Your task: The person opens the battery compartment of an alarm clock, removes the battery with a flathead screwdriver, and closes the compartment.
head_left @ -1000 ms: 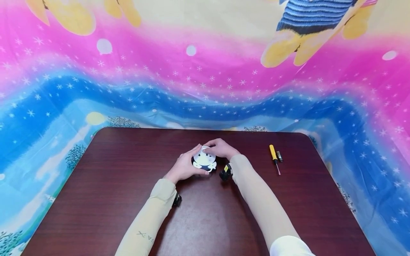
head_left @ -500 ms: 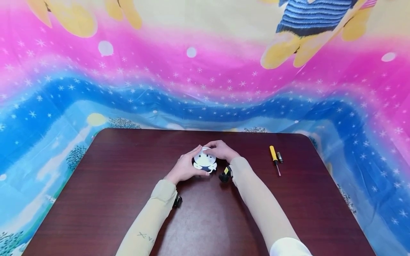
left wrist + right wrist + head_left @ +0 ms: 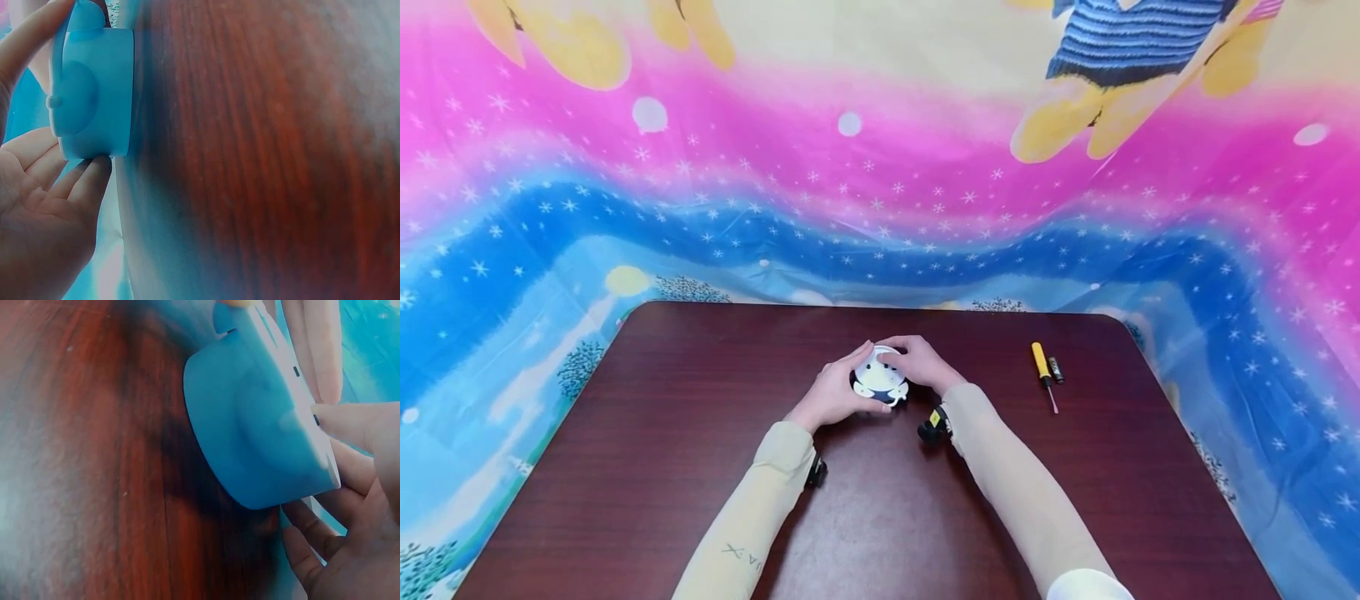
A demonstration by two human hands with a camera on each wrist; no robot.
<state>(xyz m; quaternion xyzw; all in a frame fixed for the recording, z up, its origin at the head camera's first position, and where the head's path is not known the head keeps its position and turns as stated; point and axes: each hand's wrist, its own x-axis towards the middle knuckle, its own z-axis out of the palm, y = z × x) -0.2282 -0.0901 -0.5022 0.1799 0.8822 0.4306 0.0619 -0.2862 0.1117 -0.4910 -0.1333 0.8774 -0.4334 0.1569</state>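
A round white object point(image 3: 880, 379) with a cartoon animal face stands low over the table near its middle. Its kind cannot be told; the wrist views show a thick, drum-shaped body point(image 3: 103, 94), tinted blue there. My left hand point(image 3: 835, 393) grips it from the left, thumb at the near edge and fingers along the far side. From the right, my right hand point(image 3: 919, 363) holds its upper right part. In the right wrist view the right thumb point(image 3: 350, 422) presses on the face while other fingers reach behind. The object's back is hidden.
On the right of the dark red-brown wooden table point(image 3: 662, 433) lies a screwdriver point(image 3: 1041, 362) with a yellow handle. A small battery point(image 3: 1056, 369) lies beside it. A patterned cloth point(image 3: 880, 183) hangs behind the table.
My right wrist and forearm have moved slightly right and toward me, the hand staying on the white object. The left hand and the object keep nearly the same place.
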